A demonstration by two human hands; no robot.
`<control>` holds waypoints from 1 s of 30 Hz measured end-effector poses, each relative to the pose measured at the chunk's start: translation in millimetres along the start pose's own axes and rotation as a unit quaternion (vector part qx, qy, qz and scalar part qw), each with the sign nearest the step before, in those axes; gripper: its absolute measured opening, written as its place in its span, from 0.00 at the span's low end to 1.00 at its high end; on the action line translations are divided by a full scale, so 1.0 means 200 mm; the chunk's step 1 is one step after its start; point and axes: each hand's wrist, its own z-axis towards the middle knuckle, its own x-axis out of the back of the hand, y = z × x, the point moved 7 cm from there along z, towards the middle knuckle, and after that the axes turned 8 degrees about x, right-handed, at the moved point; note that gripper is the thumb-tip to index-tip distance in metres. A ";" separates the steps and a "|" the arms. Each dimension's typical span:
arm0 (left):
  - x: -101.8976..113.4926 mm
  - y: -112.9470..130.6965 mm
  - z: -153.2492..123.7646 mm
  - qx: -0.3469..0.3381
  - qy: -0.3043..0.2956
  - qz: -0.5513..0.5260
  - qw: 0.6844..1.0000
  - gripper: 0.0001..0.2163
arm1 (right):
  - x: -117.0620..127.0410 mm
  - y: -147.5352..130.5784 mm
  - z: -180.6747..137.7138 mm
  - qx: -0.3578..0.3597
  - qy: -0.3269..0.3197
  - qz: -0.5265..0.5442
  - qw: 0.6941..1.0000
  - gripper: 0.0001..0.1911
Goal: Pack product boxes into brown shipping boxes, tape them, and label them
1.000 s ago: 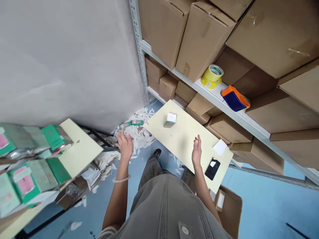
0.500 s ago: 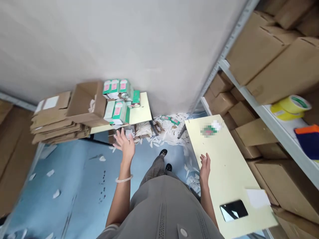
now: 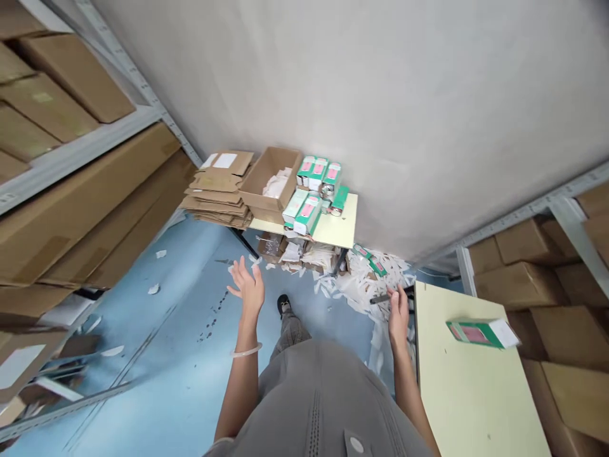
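Note:
My left hand [image 3: 248, 287] is raised in front of me with its fingers apart and nothing in it. A pale bracelet [image 3: 246, 351] circles that wrist. My right hand [image 3: 398, 312] hangs near the left edge of the right-hand table [image 3: 476, 381], fingers loosely spread, holding nothing. On that table lies a green, pink and white carton [image 3: 483, 333]. Ahead, several similar green cartons [image 3: 309, 214] stand on the far table [image 3: 345, 219]. Beside them is an open cardboard box [image 3: 266, 202] with pale paper [image 3: 277, 183] inside, and a stack of flattened cardboard boxes [image 3: 219, 197].
Shelving with brown cardboard boxes stands on the left [image 3: 80, 235] and right [image 3: 528, 279]. White paper scraps [image 3: 352, 289] litter the blue floor [image 3: 181, 330], with green cartons [image 3: 370, 260] among them. Packed boxes sit beneath the far table. A grey wall [image 3: 356, 95] closes off the back.
My view has swung left, so the far table sits nearer the middle and the left shelving shows. The phone on the right-hand table has left view. Both hands remain empty, and I have stepped forward.

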 end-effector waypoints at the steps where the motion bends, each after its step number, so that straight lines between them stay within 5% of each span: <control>1: 0.04 -0.02 0.08 0.010 0.008 -0.008 1.000 0.30 | -0.12 -0.03 0.02 0.000 -0.016 0.011 1.000 0.40; 5: 0.21 -0.11 0.42 0.050 0.051 -0.041 0.997 0.30 | -0.65 -0.20 0.09 0.008 -0.081 0.045 0.996 0.40; 12: 0.50 -0.33 0.97 0.104 0.105 -0.060 0.987 0.29 | -1.54 -0.71 0.21 0.088 -0.195 0.058 0.975 0.37; 19: 0.77 -0.59 1.28 0.171 0.141 -0.088 0.971 0.28 | -2.28 -1.00 0.09 0.135 -0.296 0.040 0.945 0.35; 25: 0.82 -0.71 1.45 0.177 0.116 -0.134 0.968 0.27 | -2.84 -1.08 -0.02 0.172 -0.406 0.027 0.897 0.32; 30: 0.82 -0.69 1.74 0.184 0.104 -0.145 0.967 0.30 | -3.36 -1.25 0.04 0.257 -0.443 0.001 0.859 0.30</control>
